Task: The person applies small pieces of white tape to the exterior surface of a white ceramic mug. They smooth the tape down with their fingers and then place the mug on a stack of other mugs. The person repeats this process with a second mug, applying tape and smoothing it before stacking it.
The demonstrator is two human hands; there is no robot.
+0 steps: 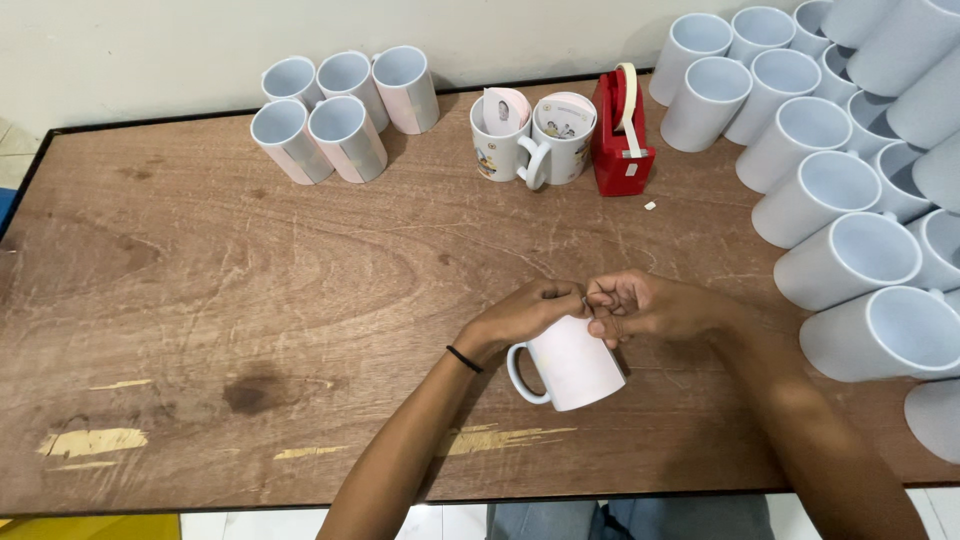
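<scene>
The white mug sits on the wooden table right in front of you, near the front edge, handle turned to your left and its mouth hidden under your hands. Your left hand curls over the mug's top rim, fingers bent and pressed together at their tips. Your right hand meets it there, thumb and forefinger pinching something small (too small to make out) just above the rim; the other fingers are folded in.

Farther back, two printed mugs stand touching, with paper tucked inside them, and a red tape dispenser stands just beside them. To the back left is a cluster of five wrapped mugs. Along your right side, many plain white mugs lie stacked in rows.
</scene>
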